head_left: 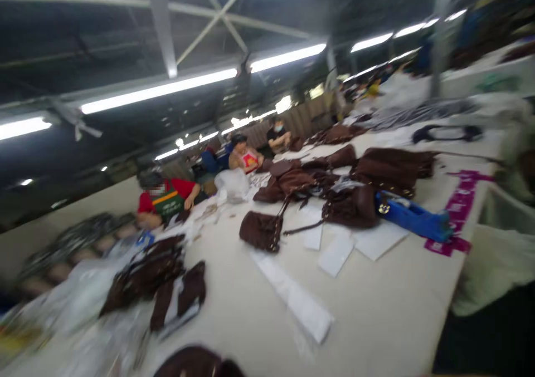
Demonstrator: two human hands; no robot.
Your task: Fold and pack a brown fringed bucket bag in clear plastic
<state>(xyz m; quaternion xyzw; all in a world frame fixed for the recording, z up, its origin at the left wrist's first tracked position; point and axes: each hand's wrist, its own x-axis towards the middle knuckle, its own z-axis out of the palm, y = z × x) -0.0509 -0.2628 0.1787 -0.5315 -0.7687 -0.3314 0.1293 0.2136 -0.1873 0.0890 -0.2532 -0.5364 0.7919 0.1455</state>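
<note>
Neither my left hand nor my right hand shows in the head view. At the bottom edge, nearest to me, part of a dark brown bag is in view, cut off by the frame. Farther along the white table lies a small brown drawstring-style bag with a strap and metal eyelets. Behind it is a pile of brown bags. A larger brown bag rests beside a blue tool or holder. The picture is tilted and blurred.
White paper pieces and a long white strip lie mid-table. More brown pieces and clear plastic are at left. Purple printed tape marks the right side. A co-worker in red and others sit along the far edge.
</note>
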